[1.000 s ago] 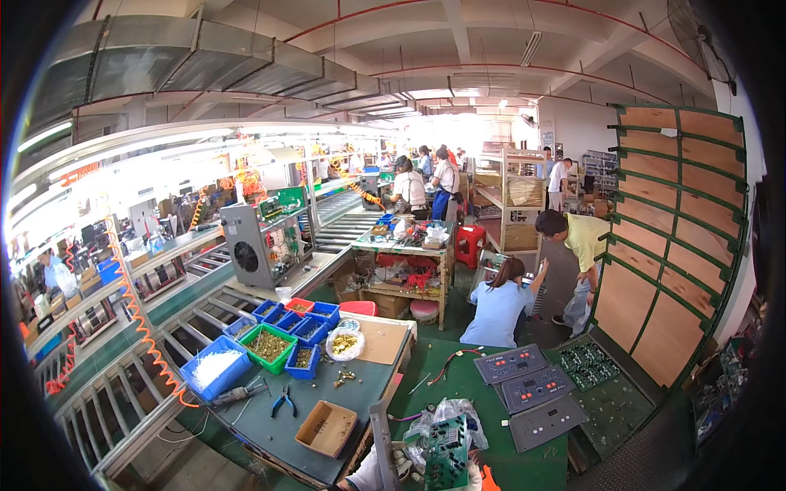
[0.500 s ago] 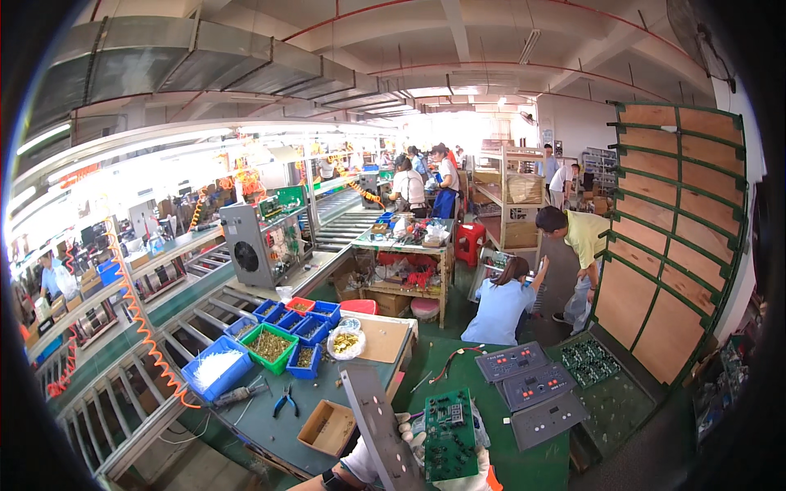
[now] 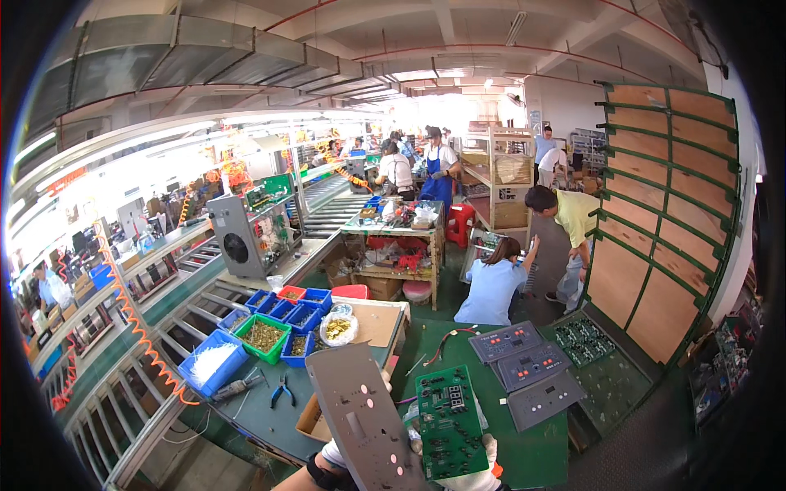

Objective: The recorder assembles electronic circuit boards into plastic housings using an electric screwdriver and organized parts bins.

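Note:
My left hand point(image 3: 333, 452), in a white glove, grips a long grey control panel point(image 3: 354, 401) with several holes; the panel hides most of its fingers. My gloved right hand point(image 3: 485, 475) holds a green circuit board point(image 3: 449, 430) by its lower right edge, the components and a small digit display facing up. The board is just right of the panel, above the green table point(image 3: 520, 458). Beside it on that table lie grey control panels point(image 3: 534, 376), overlapping, and a red-and-black cable point(image 3: 442, 345).
At left, the workbench point(image 3: 270, 421) bears blue screw bins point(image 3: 297, 347), a green bin point(image 3: 262, 340), pliers point(image 3: 282, 393), an electric screwdriver point(image 3: 239, 385) and a cardboard box point(image 3: 309, 419). More boards point(image 3: 583, 337) lie at right. Two people are ahead, one crouching point(image 3: 495, 286), one bending point(image 3: 569, 221).
The grey panel has turned from nearly edge-on to show its broad face, and moved left. The circuit board has tilted up and shifted slightly left. My view has shifted a little.

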Available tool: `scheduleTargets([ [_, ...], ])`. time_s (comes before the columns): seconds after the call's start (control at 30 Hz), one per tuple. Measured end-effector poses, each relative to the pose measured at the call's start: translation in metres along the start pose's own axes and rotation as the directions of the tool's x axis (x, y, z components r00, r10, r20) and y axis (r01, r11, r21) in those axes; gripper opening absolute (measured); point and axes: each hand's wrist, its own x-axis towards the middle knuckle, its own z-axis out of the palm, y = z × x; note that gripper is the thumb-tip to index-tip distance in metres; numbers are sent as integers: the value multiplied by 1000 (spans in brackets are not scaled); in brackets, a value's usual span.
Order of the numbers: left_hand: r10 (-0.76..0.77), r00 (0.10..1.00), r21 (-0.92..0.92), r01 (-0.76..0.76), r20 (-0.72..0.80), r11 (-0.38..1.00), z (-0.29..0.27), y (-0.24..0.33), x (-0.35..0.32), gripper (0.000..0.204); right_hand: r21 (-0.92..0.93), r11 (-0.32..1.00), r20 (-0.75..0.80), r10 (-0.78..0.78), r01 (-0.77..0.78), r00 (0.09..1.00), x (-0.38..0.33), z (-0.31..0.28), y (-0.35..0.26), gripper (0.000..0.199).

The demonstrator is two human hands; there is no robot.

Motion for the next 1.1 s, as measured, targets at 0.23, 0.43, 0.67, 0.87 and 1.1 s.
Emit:
scheduleTargets([
  [0.23,369,892,-30,-389,-261,921,-23,-7,37,34,-67,984,-6,163,-163,987,4,-9,11,104],
  [0.43,278,960,-286,-257,35,923,-70,-13,55,41,190,934,36,301,-302,953,2,-18,14,107],
  [0.67,85,960,-258,-14,267,966,-80,-3,68,43,261,936,-13,246,-234,969,-5,-26,7,87],
  [0.87,-256,966,-148,259,35,955,-70,-3,82,76,35,934,103,350,-356,931,4,-1,5,81],
  [1.1,-330,941,-19,333,78,943,-52,-9,88,61,51,936,139,339,-349,930,9,-10,0,82],
])
